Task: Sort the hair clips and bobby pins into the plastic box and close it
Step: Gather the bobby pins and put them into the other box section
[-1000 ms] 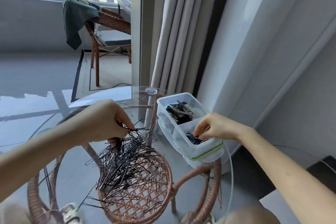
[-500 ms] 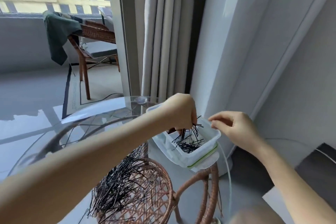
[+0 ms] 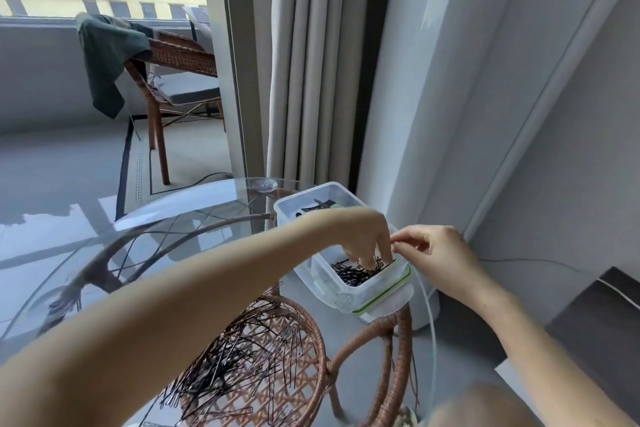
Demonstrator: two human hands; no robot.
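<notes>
A clear plastic box (image 3: 375, 289) stands at the right edge of the round glass table (image 3: 166, 215), on its green-sealed lid (image 3: 388, 300). Black bobby pins (image 3: 353, 274) lie in its near compartment; dark hair clips (image 3: 317, 208) show in the far one. My left hand (image 3: 363, 236) reaches across into the near compartment, fingers spread and pointing down among the pins. My right hand (image 3: 433, 253) hovers at the box's right rim, thumb and forefinger pinched together with nothing visible between them. A big loose pile of bobby pins (image 3: 239, 364) lies on the glass in front of me.
The table's wicker base (image 3: 313, 343) shows through the glass. Beige curtains (image 3: 311, 62) and a white wall stand just behind the box. A wicker chair (image 3: 180, 55) draped with a green cloth stands on the balcony. A dark block (image 3: 602, 319) sits on the floor at the right.
My left hand carried a bunch of bobby pins from the pile to the box and has lowered into the near compartment. My right hand left the compartment and moved to the box's right rim.
</notes>
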